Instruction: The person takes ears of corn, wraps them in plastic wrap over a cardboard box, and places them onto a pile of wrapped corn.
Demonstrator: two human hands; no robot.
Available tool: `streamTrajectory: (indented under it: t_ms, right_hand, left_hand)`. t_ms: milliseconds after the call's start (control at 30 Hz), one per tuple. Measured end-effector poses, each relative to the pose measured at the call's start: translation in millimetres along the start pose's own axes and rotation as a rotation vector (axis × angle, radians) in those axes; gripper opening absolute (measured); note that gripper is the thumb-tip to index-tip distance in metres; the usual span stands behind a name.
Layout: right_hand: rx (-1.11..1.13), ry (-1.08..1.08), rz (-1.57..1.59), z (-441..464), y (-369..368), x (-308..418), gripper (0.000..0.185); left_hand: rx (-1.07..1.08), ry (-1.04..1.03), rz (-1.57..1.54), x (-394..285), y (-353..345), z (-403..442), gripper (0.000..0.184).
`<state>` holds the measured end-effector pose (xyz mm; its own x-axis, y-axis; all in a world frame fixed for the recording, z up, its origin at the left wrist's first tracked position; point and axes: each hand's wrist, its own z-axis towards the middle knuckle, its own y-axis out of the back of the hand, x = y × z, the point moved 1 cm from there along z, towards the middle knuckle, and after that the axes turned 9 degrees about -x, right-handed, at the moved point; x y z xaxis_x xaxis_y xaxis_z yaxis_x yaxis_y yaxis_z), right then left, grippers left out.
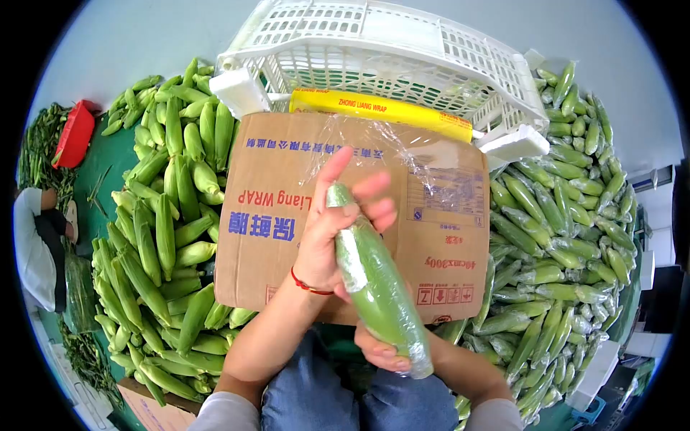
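Note:
An ear of corn (pixel 381 287) in its green husk, wrapped in clear film, is held at a slant over my lap and the near edge of the carton. My left hand (pixel 327 241), with a red cord on its wrist, holds the upper end. Its thumb lies across the husk, while its other fingers are partly spread and slightly blurred. My right hand (pixel 377 350) grips the lower end, its fingers curled around from the left side. Behind them, a cardboard carton (pixel 374 169) has loose clear film (pixel 366 136) on its top.
Unwrapped corn (pixel 165 237) is heaped at left, film-wrapped corn (pixel 553 237) at right. A yellow film box (pixel 381 113) lies along the carton's far edge, before a white plastic crate (pixel 388 61). Far left are a red basket (pixel 75 135) and another person (pixel 39 244).

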<state>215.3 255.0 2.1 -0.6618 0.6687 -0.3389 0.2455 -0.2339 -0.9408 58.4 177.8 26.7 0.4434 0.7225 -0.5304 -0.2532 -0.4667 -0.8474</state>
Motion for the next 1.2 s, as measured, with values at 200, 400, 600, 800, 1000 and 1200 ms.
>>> streamTrajectory:
  t_ms: [200,400,600,800,1000,1200]
  right_hand:
    - [-0.804,0.258,-0.934,-41.4,-56.7,11.4,0.091]
    - [-0.702,1.452,-2.405,-83.2,-110.8,7.4,0.029]
    - [-0.294,1.294,-1.177,-69.8,-144.2,18.8,0.045]
    - [-0.075,1.840,-0.765,-95.2,-100.2,40.8,0.095]
    - [-0.679,1.698,-0.146,-198.7,-16.4,-8.1,0.037]
    - [-1.216,2.446,-0.276,-555.4,-71.2,-14.9,0.042]
  left_hand:
    - [-0.540,0.031,0.266,-15.6,23.2,-8.8,0.026]
    - [-0.578,0.216,0.397,-17.1,52.2,-60.8,0.034]
    - [-0.318,0.745,0.506,8.4,58.3,-120.0,0.052]
    - [0.327,0.083,1.292,12.3,-30.6,-87.3,0.068]
    - [0.942,-0.167,1.759,39.3,-75.1,-65.7,0.068]
    - [0.418,-0.262,1.941,-24.3,26.7,-78.4,0.061]
